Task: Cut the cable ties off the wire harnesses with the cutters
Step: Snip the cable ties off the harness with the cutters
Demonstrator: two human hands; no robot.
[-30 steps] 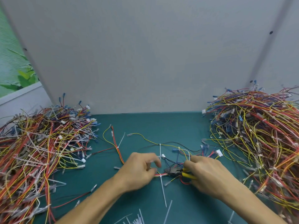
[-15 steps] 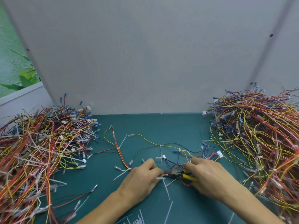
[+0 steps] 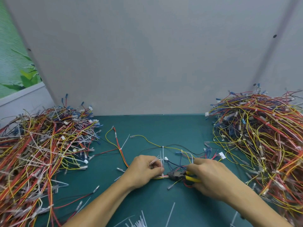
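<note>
Both hands are brought close together over the middle of the bench, toward its near edge, each clamped on something. The left hand is curled, and the tail of a white cable tie is pinched between its fingertips. The yellow handles of the cutters are wrapped by the right hand.

The harness being worked is laid flat on the bench between the hands, its bundled wires running left to right, roughly parallel to the near edge. The cable tie is set across that bundle, its tail pointing toward the far edge. The dark nose of the cutters is pointed left along the bundle and is placed just beside the tie on its right side. Whether the blades are parted or already on the tie cannot be told.

The tie is thus reached first by the left hand, and the cutters must be brought in from the right, square to the tie's band and not to the wires.

Tangled harnesses are piled in a left heap and a right heap. Cut ties are scattered at the near edge.
</note>
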